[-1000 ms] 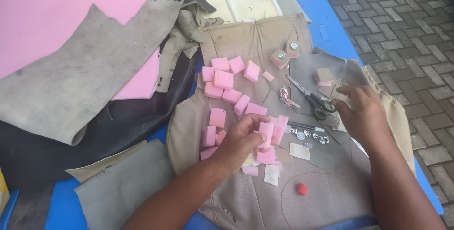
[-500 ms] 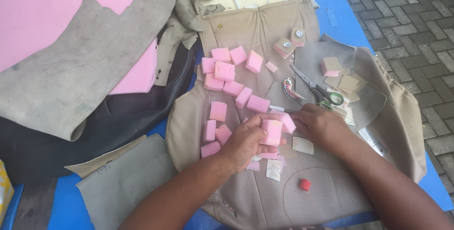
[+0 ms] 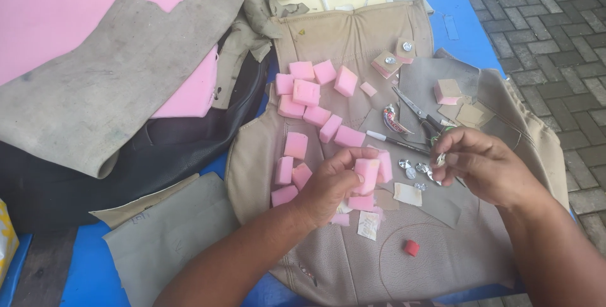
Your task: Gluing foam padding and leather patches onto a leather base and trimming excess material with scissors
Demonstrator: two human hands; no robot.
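My left hand (image 3: 328, 187) pinches a pink foam block (image 3: 366, 174) above the beige seat cover (image 3: 341, 42). My right hand (image 3: 483, 165) is lifted a little, with a small silver metal button (image 3: 440, 159) between its fingertips. More silver buttons (image 3: 413, 169) lie on the cover between the two hands. Several pink foam blocks (image 3: 315, 102) are scattered over the cover to the upper left of my left hand. Scissors (image 3: 420, 112) with a green handle lie just above my right hand, partly hidden by it.
A large pink foam sheet (image 3: 76, 10) and grey fabric (image 3: 107, 86) lie at the left over dark leather (image 3: 126, 162). A pen (image 3: 391, 141), a small red piece (image 3: 411, 247), foam squares with buttons (image 3: 394, 58) and tan fabric squares (image 3: 470, 114) lie on the cover. Blue table (image 3: 454, 17); brick paving at right.
My right hand went from the scissors to the pile of silver buttons, then lifted with one button in its fingers. My left hand kept hold of the pink block.
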